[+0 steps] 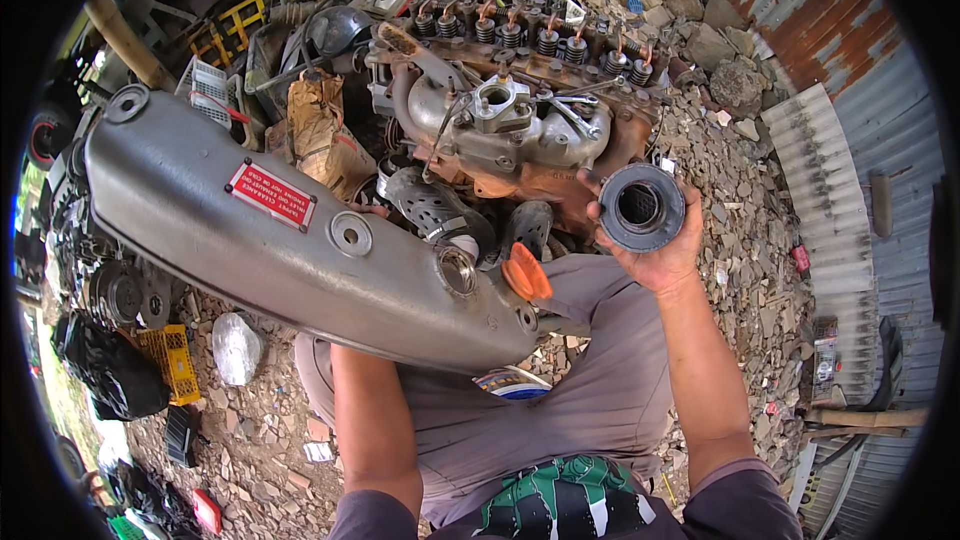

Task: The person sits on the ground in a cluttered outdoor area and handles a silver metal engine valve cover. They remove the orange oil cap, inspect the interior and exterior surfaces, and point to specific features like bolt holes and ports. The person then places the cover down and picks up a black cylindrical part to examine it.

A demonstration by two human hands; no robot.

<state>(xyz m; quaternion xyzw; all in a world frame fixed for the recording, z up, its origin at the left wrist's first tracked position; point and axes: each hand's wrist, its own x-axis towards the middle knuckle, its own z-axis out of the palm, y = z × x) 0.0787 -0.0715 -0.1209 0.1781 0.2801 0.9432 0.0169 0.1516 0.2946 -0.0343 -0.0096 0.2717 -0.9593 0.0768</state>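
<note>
My left hand [375,209] grips a long grey metal valve cover [205,230] from underneath; only its fingertips show at the far edge, and the cover hides the rest. The cover slants over my lap, with a red label [271,195] on top and an uncovered round filler hole [457,270] near its right end. Beside that hole is an orange cap [526,272]; whether it is attached there I cannot tell. To the right, my right hand [672,258] is closed around a round dark cap [617,228] with a mesh-like opening in its middle, facing up.
Ahead lies an engine cylinder head [540,40] with a row of valve springs. A manifold [510,145] is on its near side, with wrenches [570,112] resting on it. Rubble covers the ground. A yellow crate [170,364] stands left; corrugated sheets [825,230] line the right.
</note>
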